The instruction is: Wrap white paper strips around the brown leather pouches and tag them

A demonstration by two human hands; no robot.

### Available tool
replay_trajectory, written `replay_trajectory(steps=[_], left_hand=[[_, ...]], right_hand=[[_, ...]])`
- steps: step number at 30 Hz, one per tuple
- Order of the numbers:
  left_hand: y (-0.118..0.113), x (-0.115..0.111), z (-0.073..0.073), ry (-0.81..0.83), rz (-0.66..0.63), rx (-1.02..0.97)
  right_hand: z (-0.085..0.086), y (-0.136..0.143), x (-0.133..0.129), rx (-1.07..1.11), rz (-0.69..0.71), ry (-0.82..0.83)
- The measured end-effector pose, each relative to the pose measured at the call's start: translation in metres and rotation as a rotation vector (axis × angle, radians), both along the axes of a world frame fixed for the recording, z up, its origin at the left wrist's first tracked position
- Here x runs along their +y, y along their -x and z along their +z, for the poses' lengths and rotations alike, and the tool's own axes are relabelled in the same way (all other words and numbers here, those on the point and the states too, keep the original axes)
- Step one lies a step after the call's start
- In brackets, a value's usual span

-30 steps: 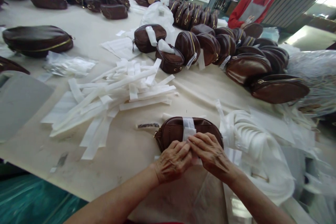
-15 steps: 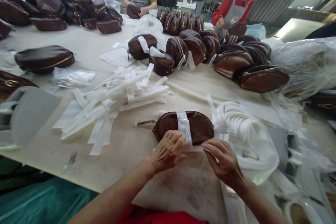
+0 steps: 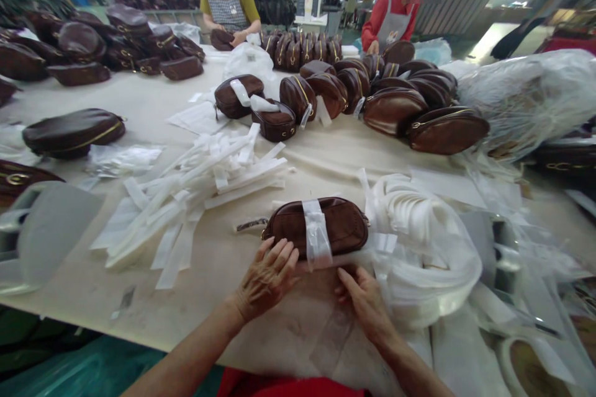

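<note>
A dark brown leather pouch (image 3: 342, 223) with a zip lies on the table in front of me. A white translucent wrap (image 3: 317, 232) is banded around its middle. My left hand (image 3: 270, 273) rests with its fingers stretched out at the pouch's lower left edge. Just below the pouch's front side is my right hand (image 3: 365, 298), its fingers curled together beside a pale strip (image 3: 342, 260) along that edge. What those fingers hold, if anything, I cannot make out. A faint clear piece of film (image 3: 331, 335) lies on the table below the right hand.
Loose white strips (image 3: 218, 167) are heaped at left centre. A coil of white strip material (image 3: 419, 242) sits at right, near a tape dispenser (image 3: 500, 254). More brown pouches (image 3: 395, 111) stand behind. Two co-workers (image 3: 228, 6) are across the table.
My left hand has slid left off the wrap to the pouch's corner. The right hand has moved left and down, its fingers now more curled. The camera view has shifted slightly.
</note>
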State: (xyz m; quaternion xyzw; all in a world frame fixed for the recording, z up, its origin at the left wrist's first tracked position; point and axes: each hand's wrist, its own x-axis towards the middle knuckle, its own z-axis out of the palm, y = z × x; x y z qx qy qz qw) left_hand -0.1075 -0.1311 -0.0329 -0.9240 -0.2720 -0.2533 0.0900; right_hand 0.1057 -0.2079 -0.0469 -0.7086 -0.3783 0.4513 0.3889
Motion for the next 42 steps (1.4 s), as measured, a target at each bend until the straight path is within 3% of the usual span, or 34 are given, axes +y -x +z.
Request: replay_trajectory(steps=[3,7,11,15,19,23,27,33,36,39,42], left_hand=[[-0.005,-0.001,0.002,0.063,0.075,-0.086],[-0.013,-0.003,-0.004,0.075,0.159,-0.192],[-0.016,0.0,-0.005,0.05,0.173,-0.187],[-0.01,0.009,0.004,-0.043,0.063,-0.044],[-0.01,0.017,0.011,-0.169,-0.06,0.173],[-0.023,0.022,0.017,-0.093,-0.056,0.428],[-0.027,0.036,0.044,-0.01,-0.096,0.487],[-0.008,0.065,0.112,0.177,-0.145,0.483],[-0.003,0.064,0.136,0.243,-0.115,0.433],[-0.003,0.045,0.138,0.27,-0.098,0.284],[-0.005,0.022,0.118,0.155,-0.102,0.157]], right_hand=[[0.003,0.006,0.001,0.108,-0.212,0.053],[0.002,0.001,0.006,-0.229,-0.229,-0.181],[0.0,-0.007,0.01,-0.717,-0.081,-0.502],[0.016,-0.021,0.017,-1.107,0.057,-0.751],[0.034,-0.04,0.039,-1.344,0.346,-0.773],[0.039,-0.052,0.066,-1.481,0.631,-0.813],[0.055,-0.055,0.079,-1.461,0.779,-0.822],[0.111,-0.063,0.081,-1.086,0.935,-0.488],[0.129,-0.064,0.085,-0.991,0.978,-0.364],[0.134,-0.062,0.09,-0.981,0.966,-0.295],[0.133,-0.063,0.097,-0.948,0.951,-0.267]])
